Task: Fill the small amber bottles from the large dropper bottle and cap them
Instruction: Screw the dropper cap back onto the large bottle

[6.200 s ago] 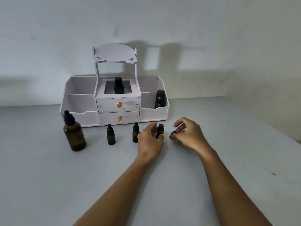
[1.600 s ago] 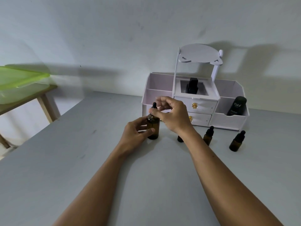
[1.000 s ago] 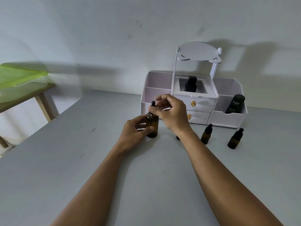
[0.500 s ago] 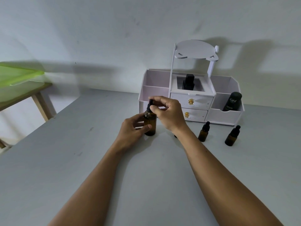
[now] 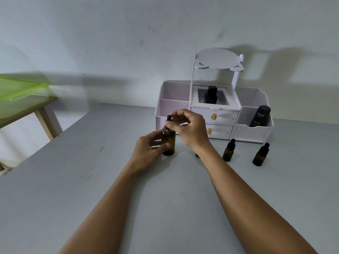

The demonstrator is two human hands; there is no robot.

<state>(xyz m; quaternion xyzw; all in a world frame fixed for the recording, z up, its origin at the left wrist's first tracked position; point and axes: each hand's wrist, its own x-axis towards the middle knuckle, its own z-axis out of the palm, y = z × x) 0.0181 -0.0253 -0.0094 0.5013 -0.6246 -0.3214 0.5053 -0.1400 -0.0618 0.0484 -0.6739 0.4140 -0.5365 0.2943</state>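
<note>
Your two bare forearms come in from the bottom edge over the flat grey tabletop [image 5: 55, 180]. Your L hand [image 5: 148, 151] is the nearer one, w/ thumb and fingers curled round the body of the large amber glass dropper bottle [image 5: 168, 144]. That bottle stands upright on the tabletop, left of centre. Your R hand [image 5: 190, 129] arches over it, fingertips pinching the black dropper cap [image 5: 168, 118] at its collar, w/ the rubber bulb poking up above them. Can't tell if the cap is seated or loose.

Right of your R wrist, two small amber glass bottles w/ black dropper caps stand upright and apart. The inner small bottle [image 5: 228, 152] is just beside the wrist, and the outer small bottle [image 5: 260, 156] is further right. A dark sliver [image 5: 197, 155] shows behind the wrist but is too hidden to identify.

Behind them, against the wall, sits a white multi-compartment desk organiser [image 5: 249, 132] w/ two small drawers, each w/ a gold knob, and an oval top panel on posts. A black square bottle [image 5: 211, 95] stands in its centre well. A black cylindrical container marked "Kahf" [image 5: 260, 116] leans in the right front compartment.

Far left, a wooden side table [image 5: 45, 116] carries a translucent green plastic piece [image 5: 18, 88].
</note>
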